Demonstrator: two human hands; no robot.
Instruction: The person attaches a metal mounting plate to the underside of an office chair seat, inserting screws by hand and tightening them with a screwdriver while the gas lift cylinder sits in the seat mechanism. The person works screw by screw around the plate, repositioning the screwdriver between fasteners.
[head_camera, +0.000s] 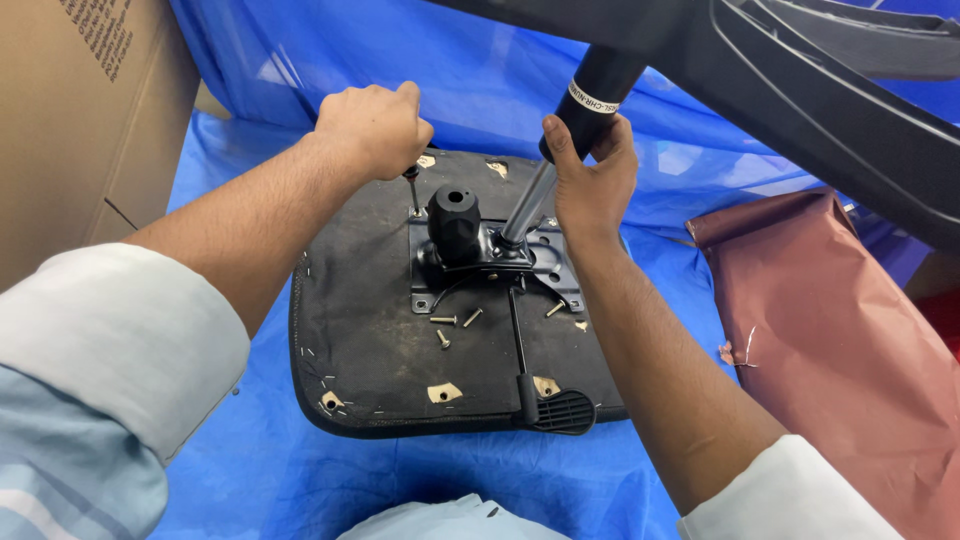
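Note:
An upturned black chair seat (370, 340) lies on a blue tarp. A black metal mechanism plate (480, 262) with a round knob (455, 218) is mounted at its middle. My left hand (372, 125) is closed on a screwdriver (412, 190) whose tip stands at the plate's upper left corner. My right hand (592, 178) grips the black gas lift cylinder (590, 100), which rises tilted out of the plate. Several loose screws (455, 322) lie on the seat just below the plate. A lever with a black paddle handle (555, 408) runs to the seat's front edge.
A cardboard box (85, 110) stands at the left. The black chair base (800, 70) hangs over the upper right. A maroon plastic bag (840, 330) lies at the right on the blue tarp (300, 470).

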